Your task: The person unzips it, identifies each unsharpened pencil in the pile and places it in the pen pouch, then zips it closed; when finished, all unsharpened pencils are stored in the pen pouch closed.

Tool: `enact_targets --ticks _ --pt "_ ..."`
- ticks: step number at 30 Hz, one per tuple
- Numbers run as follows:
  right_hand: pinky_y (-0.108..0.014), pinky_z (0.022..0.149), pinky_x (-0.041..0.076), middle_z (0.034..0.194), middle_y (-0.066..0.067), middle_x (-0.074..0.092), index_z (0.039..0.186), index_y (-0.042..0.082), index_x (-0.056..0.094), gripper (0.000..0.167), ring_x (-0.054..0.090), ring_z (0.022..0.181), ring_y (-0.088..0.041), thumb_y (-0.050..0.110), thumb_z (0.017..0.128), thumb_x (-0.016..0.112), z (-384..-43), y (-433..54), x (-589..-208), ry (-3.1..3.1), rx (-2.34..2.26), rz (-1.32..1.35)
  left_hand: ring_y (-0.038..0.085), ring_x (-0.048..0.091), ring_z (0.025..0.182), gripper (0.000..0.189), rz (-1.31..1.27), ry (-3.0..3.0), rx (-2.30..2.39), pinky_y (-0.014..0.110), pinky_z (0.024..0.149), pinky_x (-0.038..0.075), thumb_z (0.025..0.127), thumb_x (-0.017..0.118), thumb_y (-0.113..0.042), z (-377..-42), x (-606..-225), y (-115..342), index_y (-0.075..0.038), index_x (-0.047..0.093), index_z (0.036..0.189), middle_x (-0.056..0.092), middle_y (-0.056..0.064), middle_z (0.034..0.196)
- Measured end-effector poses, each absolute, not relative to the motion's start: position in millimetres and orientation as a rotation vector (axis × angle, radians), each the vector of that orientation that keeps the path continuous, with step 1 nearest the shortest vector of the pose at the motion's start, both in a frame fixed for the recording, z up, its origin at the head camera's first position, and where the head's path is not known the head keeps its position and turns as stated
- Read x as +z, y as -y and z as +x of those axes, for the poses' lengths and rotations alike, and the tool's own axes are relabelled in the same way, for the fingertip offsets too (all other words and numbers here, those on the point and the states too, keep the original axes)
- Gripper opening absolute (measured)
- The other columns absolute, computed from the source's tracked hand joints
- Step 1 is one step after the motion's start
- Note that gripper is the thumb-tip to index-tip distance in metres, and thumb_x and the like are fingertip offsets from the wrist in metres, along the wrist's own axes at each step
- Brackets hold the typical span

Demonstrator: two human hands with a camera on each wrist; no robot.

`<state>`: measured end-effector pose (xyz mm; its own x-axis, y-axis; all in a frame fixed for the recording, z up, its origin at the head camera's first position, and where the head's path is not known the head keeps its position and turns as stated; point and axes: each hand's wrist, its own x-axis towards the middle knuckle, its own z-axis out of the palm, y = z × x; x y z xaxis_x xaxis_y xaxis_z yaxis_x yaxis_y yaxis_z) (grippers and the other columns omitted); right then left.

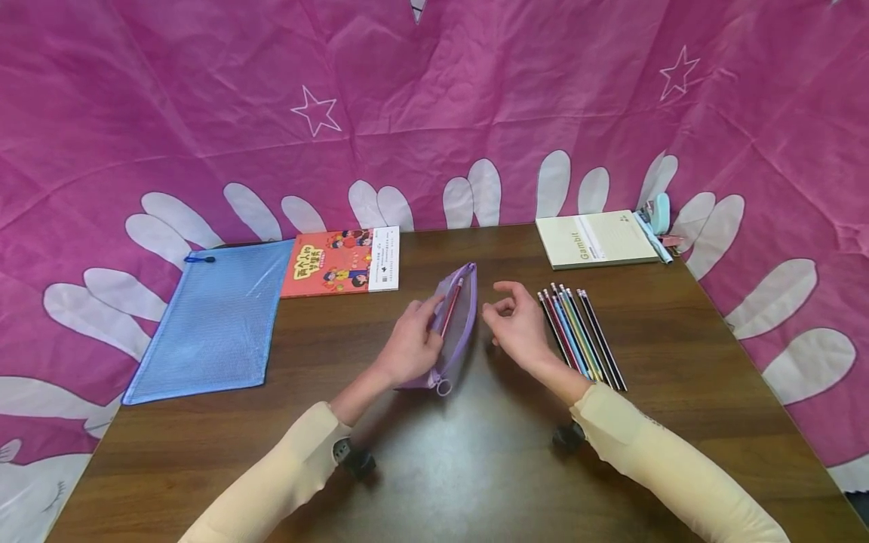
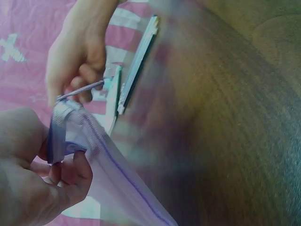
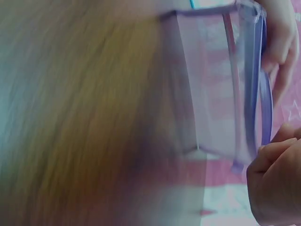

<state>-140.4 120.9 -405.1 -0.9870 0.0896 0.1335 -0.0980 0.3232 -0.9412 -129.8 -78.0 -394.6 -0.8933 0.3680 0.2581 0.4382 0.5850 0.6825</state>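
Note:
A purple mesh zip pouch point(image 1: 465, 332) stands with its zip side open, and a red pencil point(image 1: 451, 308) lies slanted inside it. My left hand point(image 1: 410, 343) grips the pouch by its left side; in the left wrist view its fingers pinch the purple edge. Just right of the pouch, my right hand point(image 1: 519, 323) hovers with bent fingers and nothing visible between them. The right wrist view shows that hand point(image 3: 277, 181) close to the pouch's edge. A row of pencils point(image 1: 580, 332) lies on the table beyond the right hand.
At the left are a blue mesh zip bag point(image 1: 210, 324) and a red illustrated book point(image 1: 333, 264). A cream notebook point(image 1: 600, 240) sits at the back right, beside a light-blue stapler-like item point(image 1: 658, 213). A pink printed cloth point(image 1: 434, 98) hangs behind the brown table point(image 1: 434, 483).

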Motion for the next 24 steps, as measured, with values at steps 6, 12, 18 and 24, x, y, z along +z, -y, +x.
enact_targets --ticks 6,12,18,24 --pt "-0.025 0.044 0.047 0.078 -0.013 0.065 0.125 -0.005 0.054 0.039 0.055 0.041 -0.014 0.006 0.088 0.064 -145 -154 -403 2.474 1.704 -0.022 0.025 0.053 0.084 0.062 -0.662 2.686 -1.237 0.036 0.069 0.050 0.079 0.056 0.009 -131 -394 84 0.010 0.048 0.141 0.054 0.017 0.098" --pt "-0.026 0.049 0.048 0.080 -0.012 0.066 0.120 -0.007 0.058 0.035 0.062 0.048 -0.018 0.009 0.090 0.063 -151 -195 -398 2.731 1.460 0.077 0.025 0.053 0.083 0.062 -0.715 2.691 -1.211 0.036 0.069 0.051 0.078 0.057 0.009 -129 -397 81 0.010 0.048 0.140 0.054 0.017 0.096" --pt "-0.030 0.051 0.050 0.076 -0.013 0.067 0.114 -0.009 0.060 0.028 0.066 0.055 -0.025 0.007 0.092 0.061 -156 -233 -394 3.015 1.248 0.208 0.024 0.052 0.082 0.065 -0.742 2.706 -1.207 0.036 0.067 0.050 0.078 0.058 0.009 -127 -400 76 0.005 0.049 0.142 0.053 0.015 0.093" --pt "-0.032 0.055 0.049 0.068 -0.009 0.064 0.110 -0.011 0.061 0.025 0.065 0.054 -0.024 0.006 0.091 0.062 -155 -252 -393 3.153 1.128 0.251 0.026 0.052 0.083 0.064 -0.788 2.688 -1.195 0.039 0.069 0.050 0.076 0.058 0.008 -127 -404 72 0.007 0.049 0.140 0.053 0.014 0.091"
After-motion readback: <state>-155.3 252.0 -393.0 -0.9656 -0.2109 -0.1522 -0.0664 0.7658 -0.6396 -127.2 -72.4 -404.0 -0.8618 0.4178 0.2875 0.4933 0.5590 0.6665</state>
